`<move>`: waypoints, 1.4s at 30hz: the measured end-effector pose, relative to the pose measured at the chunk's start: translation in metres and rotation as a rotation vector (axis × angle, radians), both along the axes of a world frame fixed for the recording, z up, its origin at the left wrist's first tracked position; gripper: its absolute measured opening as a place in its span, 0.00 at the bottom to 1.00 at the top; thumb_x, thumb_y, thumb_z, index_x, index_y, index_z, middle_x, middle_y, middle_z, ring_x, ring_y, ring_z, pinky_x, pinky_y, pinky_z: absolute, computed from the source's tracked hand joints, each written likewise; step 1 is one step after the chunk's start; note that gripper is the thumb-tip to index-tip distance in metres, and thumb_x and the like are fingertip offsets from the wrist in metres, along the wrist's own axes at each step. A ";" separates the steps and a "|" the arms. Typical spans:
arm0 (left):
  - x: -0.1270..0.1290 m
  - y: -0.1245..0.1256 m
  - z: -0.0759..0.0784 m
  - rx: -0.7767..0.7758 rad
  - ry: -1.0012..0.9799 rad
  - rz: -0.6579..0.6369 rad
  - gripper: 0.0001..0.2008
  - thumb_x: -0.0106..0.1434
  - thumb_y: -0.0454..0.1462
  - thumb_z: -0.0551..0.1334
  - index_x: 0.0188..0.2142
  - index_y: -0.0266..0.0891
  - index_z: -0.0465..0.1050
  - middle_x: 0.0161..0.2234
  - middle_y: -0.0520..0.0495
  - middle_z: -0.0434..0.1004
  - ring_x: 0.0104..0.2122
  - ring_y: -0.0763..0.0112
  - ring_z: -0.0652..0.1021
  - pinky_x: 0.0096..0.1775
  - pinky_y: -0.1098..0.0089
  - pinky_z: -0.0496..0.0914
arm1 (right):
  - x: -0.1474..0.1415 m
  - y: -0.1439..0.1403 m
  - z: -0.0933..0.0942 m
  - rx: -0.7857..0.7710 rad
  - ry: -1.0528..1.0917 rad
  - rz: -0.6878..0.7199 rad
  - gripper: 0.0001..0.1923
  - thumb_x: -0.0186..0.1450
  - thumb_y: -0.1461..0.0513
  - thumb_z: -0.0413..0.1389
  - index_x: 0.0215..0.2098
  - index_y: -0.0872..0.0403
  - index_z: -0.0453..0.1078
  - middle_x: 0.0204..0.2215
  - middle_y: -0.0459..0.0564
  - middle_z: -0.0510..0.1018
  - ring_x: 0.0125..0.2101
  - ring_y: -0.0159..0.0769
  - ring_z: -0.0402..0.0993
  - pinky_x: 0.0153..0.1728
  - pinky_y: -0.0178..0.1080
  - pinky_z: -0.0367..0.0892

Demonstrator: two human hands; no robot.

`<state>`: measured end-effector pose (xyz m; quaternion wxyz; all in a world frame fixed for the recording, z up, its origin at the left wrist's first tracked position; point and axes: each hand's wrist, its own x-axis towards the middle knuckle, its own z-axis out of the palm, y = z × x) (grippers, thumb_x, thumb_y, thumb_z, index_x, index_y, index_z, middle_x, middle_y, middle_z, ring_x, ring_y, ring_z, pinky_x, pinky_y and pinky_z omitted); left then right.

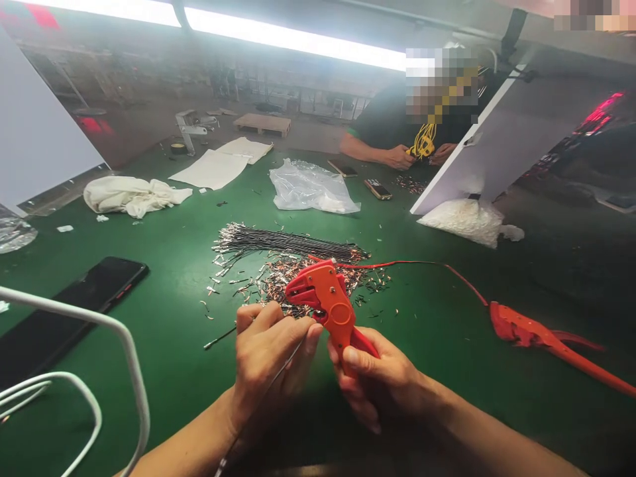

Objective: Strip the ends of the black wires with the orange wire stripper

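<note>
My right hand [377, 377] grips the handles of an orange crimping tool [325, 298], its head pointing up and left. My left hand [268, 354] pinches a thin black wire [278, 371] and holds its end at the tool's jaws. Just beyond the tool lies a bundle of black wires [288, 243] and a scatter of small metal terminals [278, 275] on the green table [173, 265].
A second red tool [541, 341] with a red cord lies at right. A black phone [64, 315] and white cable [94, 331] sit at left. Farther off are a white cloth [132, 194], papers [216, 165], clear plastic bags [311, 187], a white board [501, 139], and a co-worker handling yellow wires [423, 142].
</note>
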<state>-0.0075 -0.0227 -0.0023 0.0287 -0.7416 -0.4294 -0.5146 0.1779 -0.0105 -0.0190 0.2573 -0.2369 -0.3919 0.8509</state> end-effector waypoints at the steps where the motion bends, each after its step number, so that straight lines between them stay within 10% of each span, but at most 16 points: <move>1: 0.000 0.000 0.000 0.000 -0.006 -0.001 0.06 0.63 0.28 0.60 0.32 0.40 0.70 0.22 0.55 0.74 0.22 0.74 0.65 0.35 0.63 0.56 | 0.000 0.000 0.000 0.017 -0.014 0.000 0.19 0.64 0.49 0.60 0.36 0.56 0.63 0.18 0.39 0.66 0.11 0.23 0.61 0.10 0.28 0.64; 6: 0.000 0.001 -0.001 -0.018 -0.010 -0.001 0.06 0.63 0.28 0.60 0.31 0.40 0.70 0.22 0.57 0.73 0.21 0.75 0.66 0.35 0.64 0.58 | 0.001 0.001 0.000 0.015 -0.060 -0.028 0.18 0.64 0.49 0.59 0.36 0.55 0.62 0.15 0.35 0.63 0.08 0.21 0.53 0.08 0.26 0.58; 17: 0.005 -0.001 -0.003 -0.143 0.075 -0.168 0.09 0.65 0.30 0.58 0.29 0.41 0.70 0.17 0.57 0.64 0.20 0.74 0.63 0.34 0.65 0.55 | 0.000 0.012 0.013 0.050 -0.004 -0.369 0.16 0.61 0.59 0.62 0.45 0.54 0.66 0.34 0.49 0.74 0.30 0.34 0.71 0.33 0.38 0.67; 42: 0.007 0.007 -0.016 -0.683 -0.282 -0.309 0.15 0.68 0.40 0.55 0.28 0.39 0.74 0.26 0.49 0.75 0.29 0.71 0.72 0.33 0.71 0.64 | 0.007 0.012 0.015 0.034 0.157 -0.270 0.14 0.63 0.67 0.57 0.47 0.56 0.67 0.36 0.51 0.79 0.35 0.38 0.78 0.40 0.41 0.70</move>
